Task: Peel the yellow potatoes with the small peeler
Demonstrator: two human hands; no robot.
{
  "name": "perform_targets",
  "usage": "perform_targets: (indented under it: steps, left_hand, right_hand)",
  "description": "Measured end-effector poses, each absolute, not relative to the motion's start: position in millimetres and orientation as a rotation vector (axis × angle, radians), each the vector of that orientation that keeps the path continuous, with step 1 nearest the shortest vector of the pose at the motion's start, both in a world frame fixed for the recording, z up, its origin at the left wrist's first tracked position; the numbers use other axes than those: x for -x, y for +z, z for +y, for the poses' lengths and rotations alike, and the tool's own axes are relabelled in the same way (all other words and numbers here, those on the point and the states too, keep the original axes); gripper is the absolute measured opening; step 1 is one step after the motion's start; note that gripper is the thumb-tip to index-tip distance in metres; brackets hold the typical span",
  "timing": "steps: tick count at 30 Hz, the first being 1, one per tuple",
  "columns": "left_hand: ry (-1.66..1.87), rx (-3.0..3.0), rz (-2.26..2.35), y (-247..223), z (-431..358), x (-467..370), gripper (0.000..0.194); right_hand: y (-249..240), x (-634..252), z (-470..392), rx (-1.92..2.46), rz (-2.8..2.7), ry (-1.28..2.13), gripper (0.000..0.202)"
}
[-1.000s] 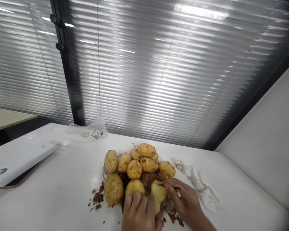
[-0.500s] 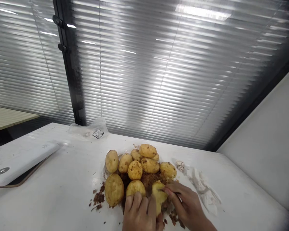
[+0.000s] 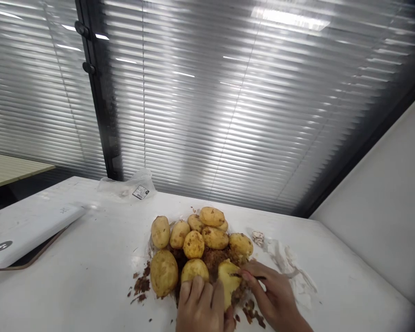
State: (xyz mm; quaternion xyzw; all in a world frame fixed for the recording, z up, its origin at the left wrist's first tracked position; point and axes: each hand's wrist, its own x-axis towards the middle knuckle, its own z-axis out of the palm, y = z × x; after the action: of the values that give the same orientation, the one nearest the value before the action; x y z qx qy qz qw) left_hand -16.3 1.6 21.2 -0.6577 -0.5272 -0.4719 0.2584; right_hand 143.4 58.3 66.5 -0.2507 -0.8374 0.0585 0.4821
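Note:
My left hand (image 3: 201,308) is closed around a partly peeled potato (image 3: 228,282), whose bare yellow flesh faces right. A thin dark tool with a narrow blade-like end (image 3: 261,278) is pinched in my right hand (image 3: 275,297). Its tip meets the upper right of the peeled flesh; whether it is a knife or a peeler I cannot tell. Just past my left knuckles lies an unpeeled potato (image 3: 195,269). Behind it rests a heap of several whole potatoes (image 3: 216,238), and a large one (image 3: 163,273) sits to the left.
Brown peelings and crumbs (image 3: 142,283) lie around and under the heap. Crumpled white tissue (image 3: 293,269) is on the right of the white table (image 3: 100,276). A clear plastic bag with a label (image 3: 131,185) lies at the back, and a long white device (image 3: 34,234) at the left.
My right hand and the tool have shifted slightly to the right along the potato. My left hand and the heap have stayed put.

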Motion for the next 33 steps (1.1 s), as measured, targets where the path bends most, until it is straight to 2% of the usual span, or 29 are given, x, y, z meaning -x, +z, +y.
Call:
perform_targets:
  steps: [6,18,21,33]
  left_hand:
    - [-1.290,1.762,-1.426,21,2,16,0.034]
    - [-1.270,1.778,-1.424,21,0,17,0.029]
    - [-1.273,1.775,-1.429,21,0,17,0.029]
    - [-1.338,1.734,-1.420,19,2,15,0.037]
  right_hand:
    - [67,-144,59,0.602,-2.029,0.069,0.016]
    - [65,-150,60,0.575,-2.113,0.201,0.015]
    - [66,-150,60,0.572,-2.107,0.148,0.016]
    - [66,-154,57,0.543,-2.154,0.122,0.017]
